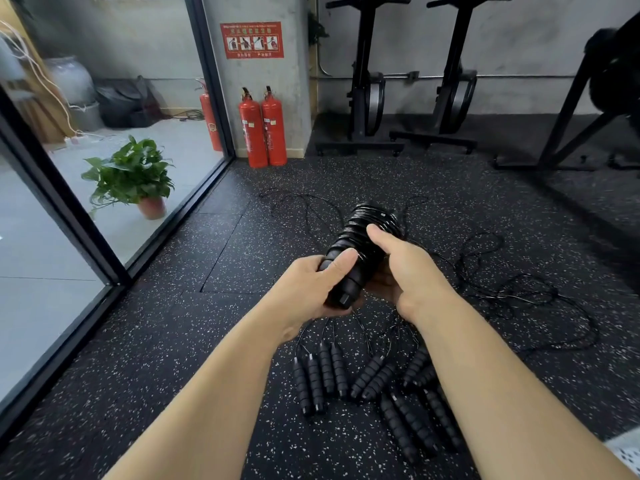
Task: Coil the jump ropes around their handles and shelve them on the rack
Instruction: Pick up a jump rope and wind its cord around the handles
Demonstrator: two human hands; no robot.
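Forearms [207, 393] over speckled gym floor [131, 368]

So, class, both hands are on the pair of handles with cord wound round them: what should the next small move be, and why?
Probably tuck the cord's free end under the last turns. The left hand grips the handles near their base, and the right hand presses its thumb on the coil, which looks nearly complete. Unsecured, it could spring loose. More ropes lie on the floor.
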